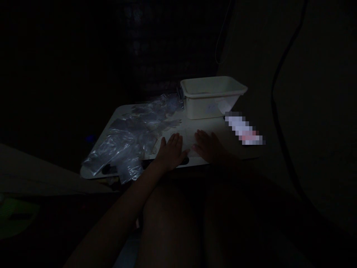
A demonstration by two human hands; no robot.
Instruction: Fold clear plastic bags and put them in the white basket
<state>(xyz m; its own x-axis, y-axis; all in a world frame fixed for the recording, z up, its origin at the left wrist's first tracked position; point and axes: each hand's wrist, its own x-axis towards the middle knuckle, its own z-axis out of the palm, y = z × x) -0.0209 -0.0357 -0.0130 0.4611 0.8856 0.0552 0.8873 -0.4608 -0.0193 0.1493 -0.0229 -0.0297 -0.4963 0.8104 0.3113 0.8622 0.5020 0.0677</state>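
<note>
Both hands rest palm down near the front edge of a white table point(111, 115). My left hand point(172, 150) lies with its fingers spread, just right of a heap of clear plastic bags point(119, 139). My right hand point(206, 146) lies a short way to the right, its fingers also spread, and a small gap separates the two hands. Neither hand visibly holds anything. What looks like a thin clear sheet lies between and beneath the fingertips, though the dim light hides its outline.
A white rectangular tub point(214, 106) stands at the back right of the table. In front of it on the right is a blurred-out bright object point(242, 128). A dark cable point(275, 108) hangs at the right. Something green point(18, 217) sits low at the left.
</note>
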